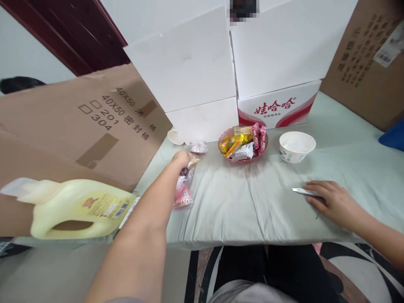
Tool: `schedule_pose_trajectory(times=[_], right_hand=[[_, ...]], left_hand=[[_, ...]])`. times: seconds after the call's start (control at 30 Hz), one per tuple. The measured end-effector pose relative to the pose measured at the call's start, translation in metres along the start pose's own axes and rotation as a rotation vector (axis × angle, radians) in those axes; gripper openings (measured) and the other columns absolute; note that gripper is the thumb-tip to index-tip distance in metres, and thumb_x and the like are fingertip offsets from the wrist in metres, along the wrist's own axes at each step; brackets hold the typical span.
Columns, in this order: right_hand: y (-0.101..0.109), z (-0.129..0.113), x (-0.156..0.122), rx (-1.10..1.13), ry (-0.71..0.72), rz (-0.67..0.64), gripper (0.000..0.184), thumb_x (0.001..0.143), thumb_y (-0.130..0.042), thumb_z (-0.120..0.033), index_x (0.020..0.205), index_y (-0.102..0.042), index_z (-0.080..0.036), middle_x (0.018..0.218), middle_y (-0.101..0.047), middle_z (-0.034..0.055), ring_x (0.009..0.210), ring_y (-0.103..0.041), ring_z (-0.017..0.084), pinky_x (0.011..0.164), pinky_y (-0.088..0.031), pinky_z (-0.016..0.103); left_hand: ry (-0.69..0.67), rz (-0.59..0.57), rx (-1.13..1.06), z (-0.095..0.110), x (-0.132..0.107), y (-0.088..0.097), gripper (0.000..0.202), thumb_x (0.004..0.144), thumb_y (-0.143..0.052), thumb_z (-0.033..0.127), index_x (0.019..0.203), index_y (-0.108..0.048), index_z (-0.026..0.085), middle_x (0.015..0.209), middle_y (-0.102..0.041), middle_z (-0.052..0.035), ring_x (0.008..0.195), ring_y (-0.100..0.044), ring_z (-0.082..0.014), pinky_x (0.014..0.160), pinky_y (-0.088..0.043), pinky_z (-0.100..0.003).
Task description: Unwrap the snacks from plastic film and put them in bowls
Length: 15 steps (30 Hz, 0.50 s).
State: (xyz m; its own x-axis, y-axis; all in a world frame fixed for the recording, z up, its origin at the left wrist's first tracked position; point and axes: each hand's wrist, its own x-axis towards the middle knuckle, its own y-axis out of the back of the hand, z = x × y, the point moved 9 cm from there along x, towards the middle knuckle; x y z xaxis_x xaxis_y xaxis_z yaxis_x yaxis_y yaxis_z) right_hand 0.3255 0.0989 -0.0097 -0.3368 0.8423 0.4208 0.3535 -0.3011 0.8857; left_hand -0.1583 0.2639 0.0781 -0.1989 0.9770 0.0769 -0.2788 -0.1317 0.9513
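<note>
While the left hand [182, 158] reaches out to a row of small clear packets, its fingers are curled at one with yellowish contents [194, 160]; whether they pinch it or only touch it, I cannot tell. That packet lies on the left half of the desk [221, 210], with a pale packet [198, 147] just beyond it, and a dark one [183, 171] and a pink one [183, 198] on its near side. The right hand [334, 203], resting low over the right half of the desk, pinches a slim grey-and-white tool [302, 191] between thumb and fingers, the pale tip pointing left; its exact kind is unclear. Between the hands and farther back stands a pink scalloped bowl [238, 161] heaped with wrapped snacks [242, 143], in yellow, pink and silvery wrappers. Right of it is a white bowl [291, 157] with bluish print. A small pale cup [174, 136] sits behind the packets, near the white boxes [202, 120]. At the left, a pale yellow jug [75, 202] stands before a brown carton [94, 151]; at the back, a white carton with red lettering [277, 108] adjoins another brown carton [360, 80].
</note>
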Motion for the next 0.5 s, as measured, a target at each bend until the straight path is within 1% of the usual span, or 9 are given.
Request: schedule_pose_trajectory(times=[0.03, 0.07, 0.13, 0.2, 0.27, 0.33, 0.4, 0.43, 0.5], right_hand=[[-0.003, -0.003, -0.006, -0.018, -0.009, 0.006, 0.032, 0.092, -0.047, -0.043, 0.111, -0.066, -0.026, 0.114, -0.068, 0.0122, 0.103, -0.062, 0.03, 0.084, -0.049, 0.047], [-0.004, -0.007, -0.01, -0.038, -0.018, 0.012, 0.033, 0.093, -0.044, -0.041, 0.113, -0.065, -0.025, 0.116, -0.068, 0.0117, 0.105, -0.062, 0.03, 0.085, -0.048, 0.047], [-0.003, -0.013, -0.014, -0.067, -0.03, 0.022, 0.035, 0.095, -0.041, -0.039, 0.115, -0.065, -0.022, 0.118, -0.066, 0.0111, 0.107, -0.06, 0.028, 0.087, -0.048, 0.046], [0.0, -0.018, -0.014, -0.081, -0.034, 0.018, 0.035, 0.096, -0.042, -0.038, 0.114, -0.065, -0.02, 0.118, -0.066, 0.0108, 0.108, -0.06, 0.027, 0.088, -0.047, 0.044], [0.002, -0.019, -0.012, -0.09, -0.036, 0.006, 0.034, 0.096, -0.043, -0.035, 0.114, -0.066, -0.019, 0.118, -0.066, 0.0109, 0.109, -0.059, 0.027, 0.089, -0.047, 0.043], [0.003, -0.018, -0.012, -0.088, -0.04, 0.002, 0.033, 0.096, -0.043, -0.032, 0.115, -0.067, -0.019, 0.117, -0.066, 0.0113, 0.109, -0.058, 0.027, 0.089, -0.047, 0.043], [0.005, -0.015, -0.012, -0.081, -0.056, 0.007, 0.033, 0.096, -0.042, -0.029, 0.113, -0.069, -0.019, 0.112, -0.067, 0.012, 0.104, -0.059, 0.026, 0.088, -0.048, 0.042], [0.006, -0.014, -0.012, -0.081, -0.068, 0.006, 0.034, 0.096, -0.042, -0.028, 0.111, -0.07, -0.019, 0.108, -0.067, 0.0124, 0.1, -0.059, 0.026, 0.086, -0.048, 0.042], [0.007, -0.015, -0.01, -0.085, -0.101, 0.002, 0.034, 0.095, -0.042, -0.027, 0.109, -0.071, -0.019, 0.099, -0.067, 0.0129, 0.093, -0.059, 0.026, 0.083, -0.049, 0.043]], left_hand=[[-0.004, 0.001, -0.032, 0.006, 0.0, -0.004, 0.017, 0.075, -0.064, 0.029, 0.081, -0.07, 0.014, 0.099, -0.071, -0.018, 0.103, -0.063, -0.0364, 0.086, -0.048, -0.045], [-0.008, 0.007, -0.073, 0.014, -0.002, -0.008, 0.015, 0.076, -0.062, 0.027, 0.076, -0.069, 0.014, 0.092, -0.071, -0.0156, 0.097, -0.065, -0.0331, 0.084, -0.049, -0.042], [-0.051, 0.005, -0.178, 0.041, -0.016, -0.02, 0.015, 0.078, -0.058, 0.025, 0.078, -0.068, 0.014, 0.086, -0.072, -0.0111, 0.088, -0.066, -0.0263, 0.08, -0.05, -0.034], [-0.123, -0.03, -0.304, 0.072, -0.041, -0.036, 0.019, 0.081, -0.054, 0.024, 0.087, -0.068, 0.014, 0.082, -0.071, -0.0065, 0.078, -0.065, -0.0194, 0.071, -0.05, -0.027], [-0.181, -0.081, -0.421, 0.099, -0.076, -0.054, 0.021, 0.083, -0.052, 0.026, 0.09, -0.067, 0.014, 0.076, -0.069, -0.0034, 0.065, -0.062, -0.0147, 0.061, -0.048, -0.024], [-0.214, -0.115, -0.505, 0.117, -0.116, -0.073, 0.019, 0.083, -0.054, 0.026, 0.087, -0.067, 0.014, 0.069, -0.067, -0.0017, 0.056, -0.058, -0.0124, 0.054, -0.046, -0.022], [-0.234, -0.113, -0.563, 0.127, -0.158, -0.09, 0.016, 0.081, -0.059, 0.029, 0.083, -0.066, 0.015, 0.068, -0.066, -0.0005, 0.057, -0.057, -0.0121, 0.055, -0.046, -0.022], [-0.281, -0.09, -0.594, 0.132, -0.178, -0.096, 0.015, 0.081, -0.062, 0.031, 0.082, -0.066, 0.017, 0.07, -0.066, -0.0003, 0.06, -0.058, -0.0124, 0.058, -0.047, -0.023], [-0.367, -0.032, -0.579, 0.142, -0.211, -0.106, 0.017, 0.082, -0.064, 0.035, 0.081, -0.065, 0.018, 0.07, -0.065, -0.0001, 0.062, -0.058, -0.013, 0.062, -0.048, -0.025]])
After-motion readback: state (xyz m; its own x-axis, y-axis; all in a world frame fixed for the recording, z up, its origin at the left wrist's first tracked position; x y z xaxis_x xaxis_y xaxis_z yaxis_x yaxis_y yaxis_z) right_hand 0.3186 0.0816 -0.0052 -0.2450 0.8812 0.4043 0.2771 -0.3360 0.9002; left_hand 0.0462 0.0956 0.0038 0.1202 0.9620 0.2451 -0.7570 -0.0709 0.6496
